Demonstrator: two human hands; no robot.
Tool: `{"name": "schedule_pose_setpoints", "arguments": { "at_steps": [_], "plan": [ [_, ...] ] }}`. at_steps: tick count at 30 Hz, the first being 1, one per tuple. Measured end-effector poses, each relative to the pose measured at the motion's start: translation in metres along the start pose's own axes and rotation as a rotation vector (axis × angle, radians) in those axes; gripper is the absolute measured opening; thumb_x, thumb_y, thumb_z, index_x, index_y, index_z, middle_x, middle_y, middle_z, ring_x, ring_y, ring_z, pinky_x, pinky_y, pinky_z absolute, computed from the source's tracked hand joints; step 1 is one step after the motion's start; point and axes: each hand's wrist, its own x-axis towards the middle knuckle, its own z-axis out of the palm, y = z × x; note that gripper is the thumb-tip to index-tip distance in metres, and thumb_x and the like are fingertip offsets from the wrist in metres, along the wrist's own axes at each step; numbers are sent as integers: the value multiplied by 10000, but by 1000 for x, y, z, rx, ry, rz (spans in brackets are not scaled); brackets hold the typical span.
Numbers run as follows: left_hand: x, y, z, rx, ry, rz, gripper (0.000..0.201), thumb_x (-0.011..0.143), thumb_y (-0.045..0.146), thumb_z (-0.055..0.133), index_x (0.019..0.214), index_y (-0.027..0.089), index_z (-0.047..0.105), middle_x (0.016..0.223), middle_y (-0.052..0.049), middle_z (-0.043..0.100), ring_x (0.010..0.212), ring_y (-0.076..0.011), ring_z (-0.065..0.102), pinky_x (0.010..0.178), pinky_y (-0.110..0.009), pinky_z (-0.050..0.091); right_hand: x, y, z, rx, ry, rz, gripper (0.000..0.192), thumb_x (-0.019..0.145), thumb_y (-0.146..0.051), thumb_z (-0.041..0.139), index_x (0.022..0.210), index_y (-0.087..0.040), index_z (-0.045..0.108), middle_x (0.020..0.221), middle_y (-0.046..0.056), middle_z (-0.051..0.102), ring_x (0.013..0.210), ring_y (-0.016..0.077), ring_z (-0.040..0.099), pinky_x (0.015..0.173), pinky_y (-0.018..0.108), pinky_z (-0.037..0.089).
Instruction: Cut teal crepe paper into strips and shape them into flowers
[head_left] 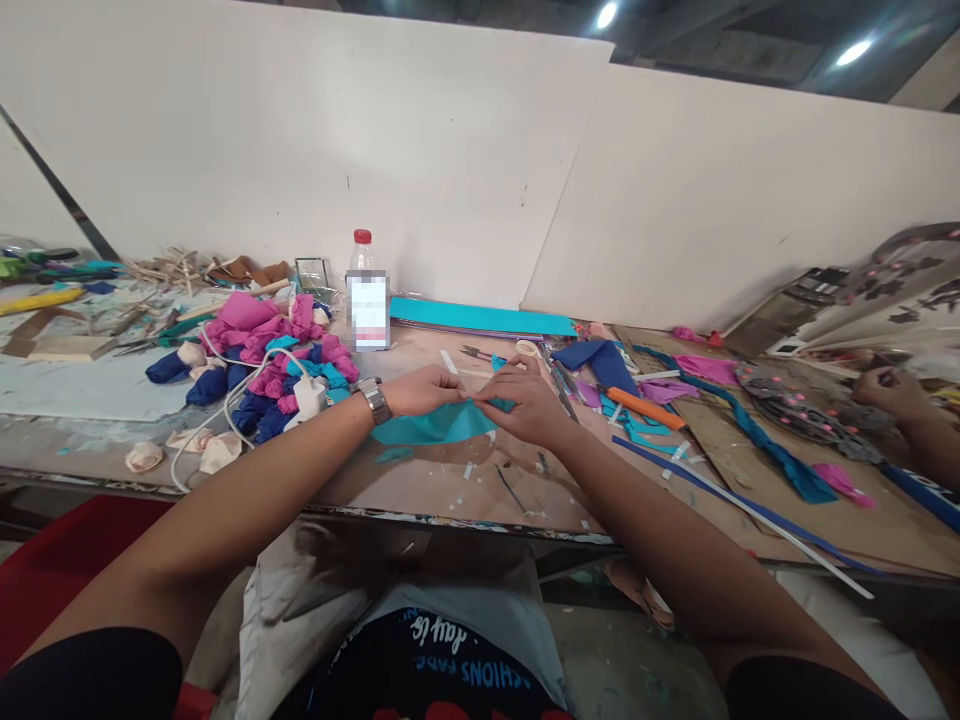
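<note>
Across the middle of the frame, the table [420,490] is carrying everything, and I am working at its centre. Left of centre, a pile of pink and blue paper [262,370] is sitting beside a bottle [366,295]; behind my hands a teal sheet [480,318] is lying flat against the wall board. At centre, the teal paper [435,425] is lying on the table just under my hands, its upper edge lifted between them. My left hand [421,388] is pinching that edge with fingers closed on it, and my right hand [525,400] is pinching the same edge beside it, thumb and fingertips closed.

To do this step well, I judge I should be keeping both pinches close together and the paper taut, so the fold or gather runs even and the thin crepe is not tearing.

My fingertips are hiding the exact fold. At the right edge, another person's hand [885,388] is cut off, and what it is holding I cannot tell.
</note>
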Motion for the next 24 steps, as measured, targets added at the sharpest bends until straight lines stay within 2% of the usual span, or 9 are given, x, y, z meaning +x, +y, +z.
{"name": "schedule_pose_setpoints", "arguments": {
  "at_steps": [7,13,18,24],
  "plan": [
    [0,-1,1,-11,20,-21,338,871,455,554,762,152,655,631,22,481,625,-127,411,596,-269,308,0,-1,-1,30,13,23,104,901,-317,692,886,-260,776,792,24,767,804,214,665,942,465,400],
    [-3,6,3,96,52,50,344,911,435,526,750,150,634,608,35,438,590,-108,371,564,-261,263,0,-1,1,-17,17,144,96,870,-296,704,874,-239,782,833,54,749,914,253,635,953,477,403],
    [-4,9,6,188,139,110,328,928,391,512,744,147,632,632,29,507,615,-107,415,599,-254,294,0,-3,2,-9,-2,218,84,875,-293,686,885,-237,747,933,57,755,1097,292,602,1021,499,368],
    [-7,12,10,368,217,171,279,945,338,508,842,161,699,700,-4,645,629,-124,505,636,-257,324,2,-2,3,25,-12,260,95,892,-308,664,876,-233,720,944,58,742,1129,280,581,1017,470,390]
  ]
}}
